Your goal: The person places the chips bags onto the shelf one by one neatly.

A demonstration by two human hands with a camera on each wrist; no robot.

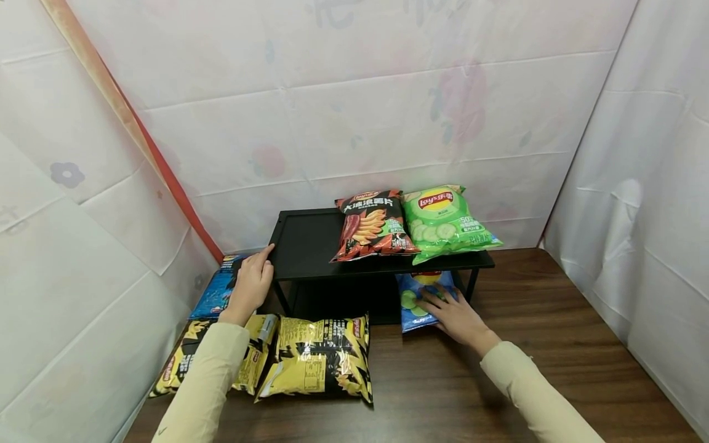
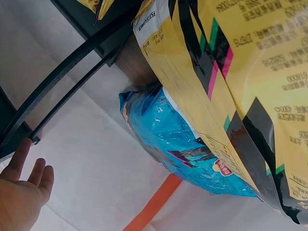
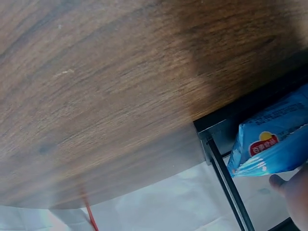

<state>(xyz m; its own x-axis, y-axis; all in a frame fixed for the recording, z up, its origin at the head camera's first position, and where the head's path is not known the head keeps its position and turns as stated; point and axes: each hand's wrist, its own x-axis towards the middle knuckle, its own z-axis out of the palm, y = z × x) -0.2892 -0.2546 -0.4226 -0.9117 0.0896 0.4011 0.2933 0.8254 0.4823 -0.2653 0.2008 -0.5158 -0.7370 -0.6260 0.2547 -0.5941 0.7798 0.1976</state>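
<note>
In the head view a black two-tier rack [image 1: 304, 240] stands against the back. My left hand [image 1: 252, 286] is at its left end, with the index fingertip at the top's edge; in the left wrist view the hand [image 2: 26, 187] shows fingers extended beside the frame. On the lower shelf, at the right, lies a blue chip bag [image 1: 410, 317]. Spread over its front is my right hand [image 1: 456, 317], fingers fairly straight. The right wrist view shows the blue bag [image 3: 269, 139] inside the rack's end frame, with part of the hand [image 3: 296, 197] against it.
A red-black chip bag [image 1: 373, 227] and a green one [image 1: 445, 224] lie on the rack's top. Yellow-black bags [image 1: 316, 360] lie on the wooden table [image 1: 421, 394] at front left, near another blue bag [image 1: 216, 292]. White cloth [image 1: 354, 123] hangs behind and at both sides.
</note>
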